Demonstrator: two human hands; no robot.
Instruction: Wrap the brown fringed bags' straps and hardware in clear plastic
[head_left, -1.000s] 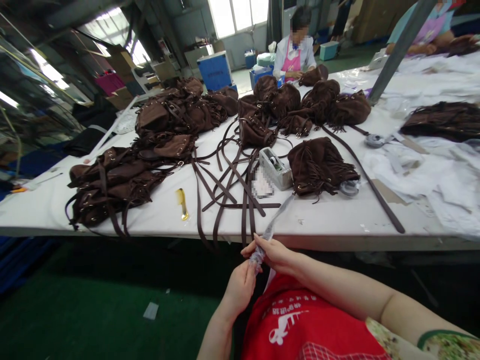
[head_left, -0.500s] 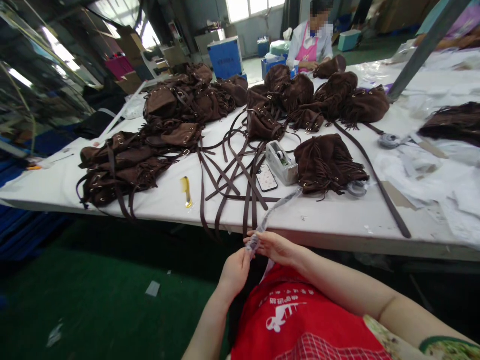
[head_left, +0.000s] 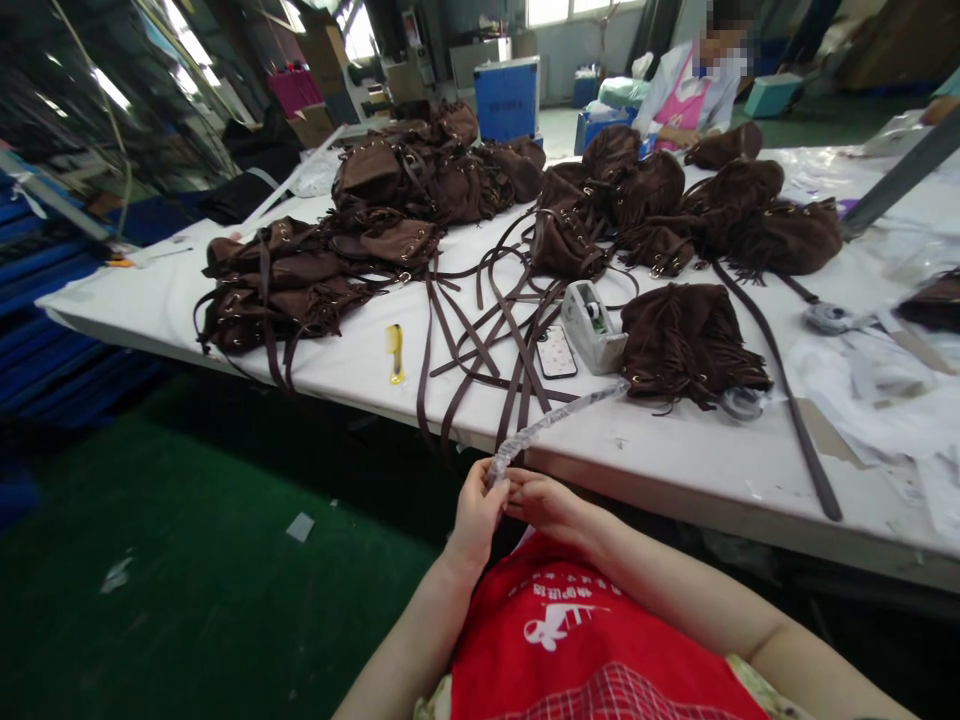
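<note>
A strap wrapped in clear plastic (head_left: 551,420) runs from the brown fringed suede bag (head_left: 682,345) over the table's front edge to my hands. My left hand (head_left: 474,515) pinches its near end between thumb and fingers. Close against it, my right hand (head_left: 551,505) has its fingers curled at the same end of the strap; its fingertips are partly hidden behind my left thumb. The bag lies on the table with a grey plastic-wrapped coil (head_left: 741,403) at its right edge.
On the white table (head_left: 360,375) lie a yellow comb (head_left: 395,355), a phone (head_left: 556,352), a tape dispenser (head_left: 595,330) and loose brown straps (head_left: 457,345). Brown bags are piled at left (head_left: 292,285) and behind. A co-worker (head_left: 686,95) sits across; a metal post (head_left: 900,180) stands right.
My view has swung left, so the table sits further right. My left hand has moved up along the strap's near end, and my right hand now sits just below it.
</note>
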